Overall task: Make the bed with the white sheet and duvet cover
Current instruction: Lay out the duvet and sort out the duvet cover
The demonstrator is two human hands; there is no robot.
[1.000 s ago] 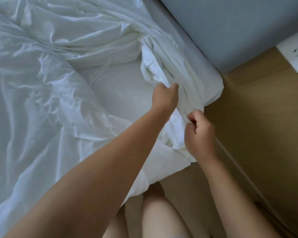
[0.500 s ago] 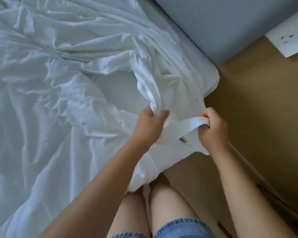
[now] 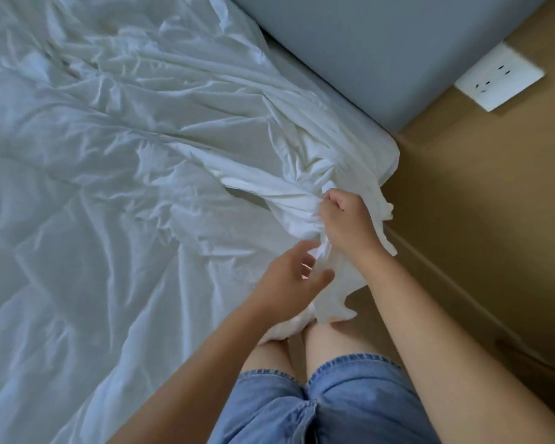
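I read this as the corner-fitting step. The white sheet (image 3: 135, 193) lies crumpled across the bed (image 3: 359, 123), and one corner of it is gathered at the mattress corner nearest the headboard (image 3: 382, 59). My right hand (image 3: 346, 224) is curled into a fist round a bunch of that corner, pinching the cloth. My left hand (image 3: 290, 278) is spread, fingers loose, just beside the flap that hangs toward my knees; I cannot tell whether it touches the flap. Next, I judge, the left hand must catch the loose flap and find its hem, then both hands must draw it over the mattress corner. The cloth is thin, soft and heavily creased, with long ridges fanning out from the grip. The headboard looks smooth, padded and grey-blue. The wall (image 3: 478, 187) beside it is flat tan wood.
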